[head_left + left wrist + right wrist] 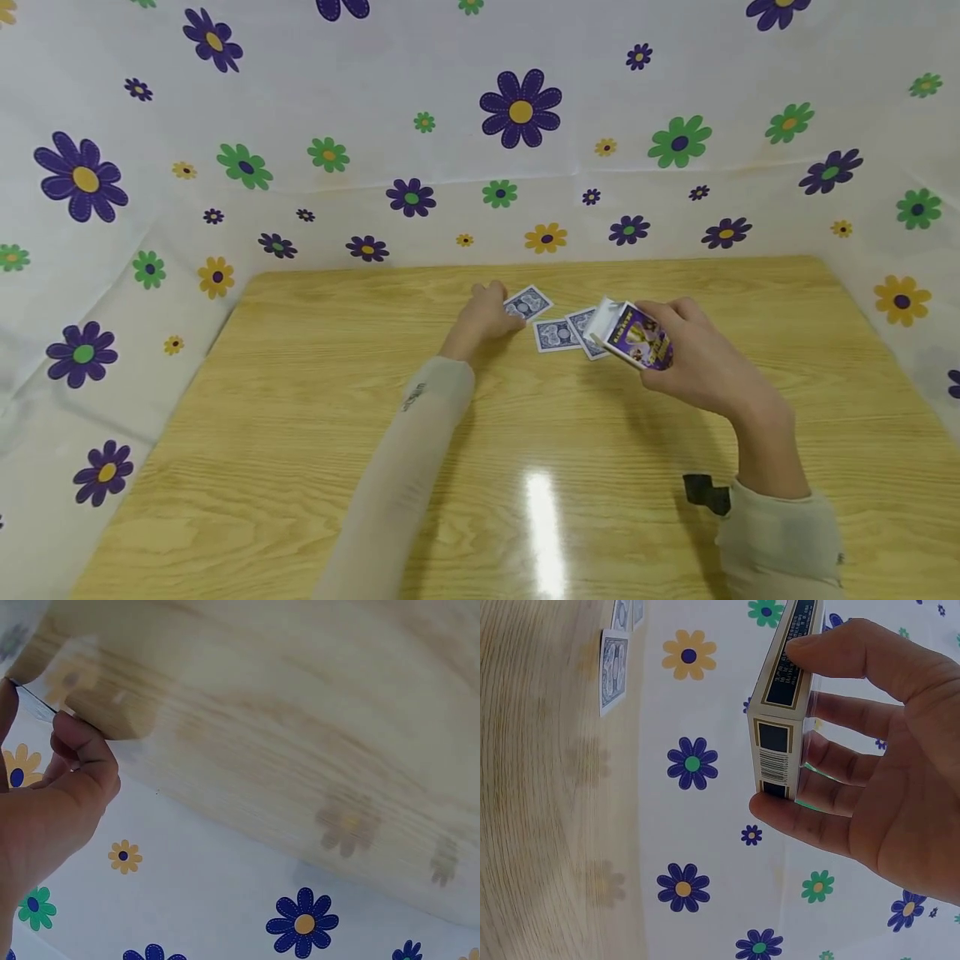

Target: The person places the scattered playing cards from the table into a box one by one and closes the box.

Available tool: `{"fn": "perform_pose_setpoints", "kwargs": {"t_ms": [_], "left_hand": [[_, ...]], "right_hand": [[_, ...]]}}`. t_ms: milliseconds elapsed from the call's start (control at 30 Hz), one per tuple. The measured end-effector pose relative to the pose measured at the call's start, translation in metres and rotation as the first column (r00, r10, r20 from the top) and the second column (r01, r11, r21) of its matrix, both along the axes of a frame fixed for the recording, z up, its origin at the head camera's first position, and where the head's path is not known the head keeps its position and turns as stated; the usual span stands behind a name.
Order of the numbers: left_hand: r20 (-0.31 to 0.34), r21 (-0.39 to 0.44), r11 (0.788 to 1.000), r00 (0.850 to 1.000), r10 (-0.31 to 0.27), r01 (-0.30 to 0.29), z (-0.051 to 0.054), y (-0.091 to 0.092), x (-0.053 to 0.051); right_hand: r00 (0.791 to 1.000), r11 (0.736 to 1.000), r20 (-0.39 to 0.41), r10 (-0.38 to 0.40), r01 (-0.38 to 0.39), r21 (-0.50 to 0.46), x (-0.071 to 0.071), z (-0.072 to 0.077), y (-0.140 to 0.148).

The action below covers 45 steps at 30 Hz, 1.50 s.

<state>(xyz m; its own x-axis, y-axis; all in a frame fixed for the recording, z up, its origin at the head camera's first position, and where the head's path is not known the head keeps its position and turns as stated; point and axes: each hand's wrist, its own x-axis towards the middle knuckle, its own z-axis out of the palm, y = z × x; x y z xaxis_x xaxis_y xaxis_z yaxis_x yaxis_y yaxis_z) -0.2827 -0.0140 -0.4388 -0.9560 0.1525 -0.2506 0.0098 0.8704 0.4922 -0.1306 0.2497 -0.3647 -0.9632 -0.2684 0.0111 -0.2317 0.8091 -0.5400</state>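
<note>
My left hand is at the far middle of the table, pinching the edge of a blue-backed playing card. In the left wrist view that card appears as a thin edge between thumb and finger. Face down just to the right lie two more cards, one card partly under or against a second card. Above them my right hand grips a card box, tilted, its white flap end toward the cards. The right wrist view shows the box's barcode end, with the thumb on one side and fingers beneath.
The wood-grain table carries a bright light reflection near its front. A white flowered cloth hangs behind and along both sides. A dark strap piece sticks out beside the right sleeve.
</note>
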Motion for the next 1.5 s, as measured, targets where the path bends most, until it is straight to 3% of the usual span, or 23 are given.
{"fn": "perform_pose_setpoints", "kwargs": {"t_ms": [367, 800, 967, 1200, 1367, 1500], "left_hand": [[0.026, -0.002, 0.993, 0.992, 0.122, -0.122, 0.005, -0.009, 0.011], [0.089, 0.026, 0.992, 0.989, 0.120, -0.123, 0.005, -0.024, 0.021], [0.050, 0.017, 0.996, 0.995, 0.087, -0.088, 0.006, -0.027, 0.028], [0.060, 0.091, 0.994, 0.997, 0.058, -0.064, 0.015, -0.035, 0.042], [-0.033, 0.141, 0.989, 0.998, 0.056, -0.051, 0.026, -0.042, 0.053], [-0.080, 0.259, 0.965, 0.994, 0.069, -0.046, 0.035, -0.049, 0.068]], "right_hand": [[1.000, 1.000, 0.004, 0.011, -0.011, 0.008, 0.000, 0.000, -0.005], [1.000, 0.999, 0.015, 0.027, -0.027, 0.023, -0.002, 0.002, -0.013], [0.999, 0.999, 0.018, 0.034, -0.034, 0.029, -0.001, 0.001, -0.016], [0.999, 0.998, 0.016, 0.045, -0.046, 0.042, -0.001, 0.001, -0.020], [0.999, 0.997, 0.005, 0.051, -0.052, 0.052, -0.001, 0.000, -0.022], [0.998, 0.997, 0.005, 0.058, -0.058, 0.053, -0.001, -0.001, -0.024]]}}
